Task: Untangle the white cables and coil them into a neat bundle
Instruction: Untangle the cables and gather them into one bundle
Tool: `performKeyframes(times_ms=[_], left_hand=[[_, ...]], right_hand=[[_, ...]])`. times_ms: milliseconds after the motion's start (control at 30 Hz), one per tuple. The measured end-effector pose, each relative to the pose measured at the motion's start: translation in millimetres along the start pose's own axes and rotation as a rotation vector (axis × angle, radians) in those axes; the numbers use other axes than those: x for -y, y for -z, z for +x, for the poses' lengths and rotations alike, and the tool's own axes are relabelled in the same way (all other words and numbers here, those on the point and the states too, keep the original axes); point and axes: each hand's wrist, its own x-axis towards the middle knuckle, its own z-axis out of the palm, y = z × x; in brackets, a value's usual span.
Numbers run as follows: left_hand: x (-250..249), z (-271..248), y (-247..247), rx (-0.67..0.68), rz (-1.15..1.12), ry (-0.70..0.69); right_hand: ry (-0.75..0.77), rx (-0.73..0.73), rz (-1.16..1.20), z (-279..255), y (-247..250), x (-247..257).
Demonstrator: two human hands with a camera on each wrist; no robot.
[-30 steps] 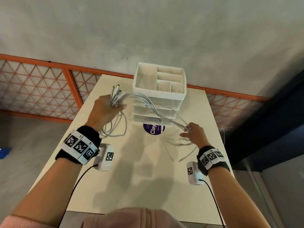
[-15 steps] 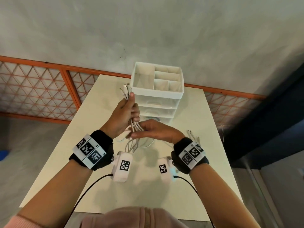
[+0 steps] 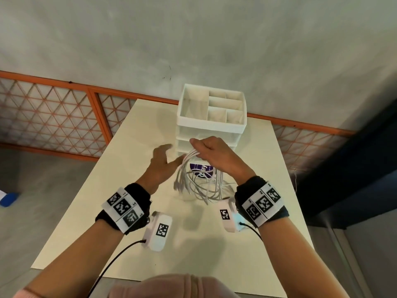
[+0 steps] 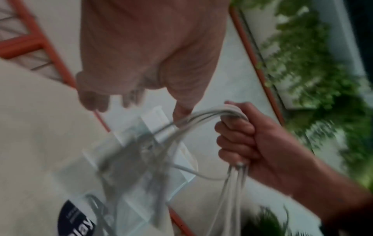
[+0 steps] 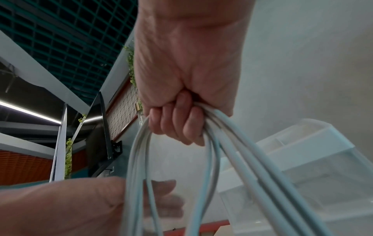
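Several white cables (image 3: 200,186) hang in loose loops above the table, folded over at the top. My right hand (image 3: 211,152) grips them in a fist at that fold, in front of the white organizer. The right wrist view shows the fingers (image 5: 177,124) curled round the cables (image 5: 232,143). The left wrist view shows the same fist (image 4: 238,137) with cables (image 4: 203,115) arching over it. My left hand (image 3: 163,161) hovers just left of the hanging loops, blurred, fingers spread and holding nothing. Plug ends (image 3: 178,186) dangle at the left of the bundle.
A white drawer organizer (image 3: 211,125) with open top compartments stands at the table's far middle. A purple round label (image 3: 202,168) lies on the cream table (image 3: 120,190) under the cables. An orange-framed lattice railing (image 3: 64,117) runs behind the table.
The bundle passed from my left hand to my right. The left hand let go, opened and drew aside to the left. The right hand now holds the cables by their fold.
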Motion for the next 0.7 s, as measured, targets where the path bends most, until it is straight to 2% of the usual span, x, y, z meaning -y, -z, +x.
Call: performKeyframes(times_ms=[67,133,267,367,500,700], left_hand=[[-12.2,-8.5,-2.4,0.166,0.036,-0.114],[-19.8,-17.3,-6.7,0.31,-0.046,-0.096],[-22.9,-26.4,-12.7,0.361,-0.257,-0.129],[-25.6,-21.6,-6.3,0.338,-0.33,-0.135],[-29.0,-14.2,4.3,0.311,-0.339,-0.166],[-16.7,-12.6,-2.4,0.232,-0.381,-0.144]], right_hand=[[-0.02,0.006,-0.027,4.0,-0.5,-4.5],[-0.03,-0.014,-0.051,5.5,1.1,-2.5],[-0.058,-0.092,-0.057,4.0,15.8,-4.4],[-0.151,-0.008,0.128,-0.9,14.2,-23.1],[-0.202,0.048,0.289,-9.9,-3.9,-46.0],[-0.275,-0.138,0.587,-6.4,-19.4,-34.6]])
